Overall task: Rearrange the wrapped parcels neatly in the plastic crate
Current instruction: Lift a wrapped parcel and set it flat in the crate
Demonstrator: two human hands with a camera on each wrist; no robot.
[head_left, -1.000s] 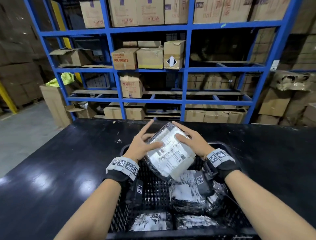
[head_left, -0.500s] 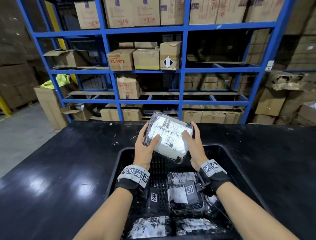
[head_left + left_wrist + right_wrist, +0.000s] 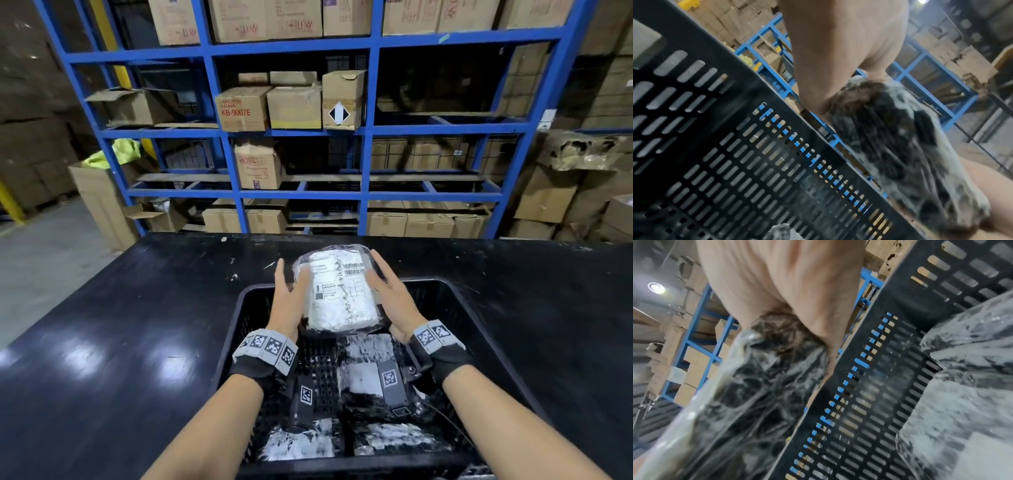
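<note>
The black table [image 3: 102, 342] carries a black plastic crate [image 3: 442, 301] at its near edge, with other parcels [image 3: 363, 370] lying inside. Over the crate's far end you hold one wrapped parcel [image 3: 339, 294] between your left hand [image 3: 286, 305] and right hand [image 3: 392, 298], fingers straight, palms pressing its sides.

Black wrist straps [image 3: 255, 375] carry grey bands [image 3: 265, 349] of square markers and black cameras [image 3: 303, 399].

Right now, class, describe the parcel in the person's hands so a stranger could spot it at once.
A black slotted crate stands on the black table. Over its far end, the left hand and right hand hold one wrapped parcel. Unlike the parcels lying in the crate, it is raised, its barcode label facing up.
</note>
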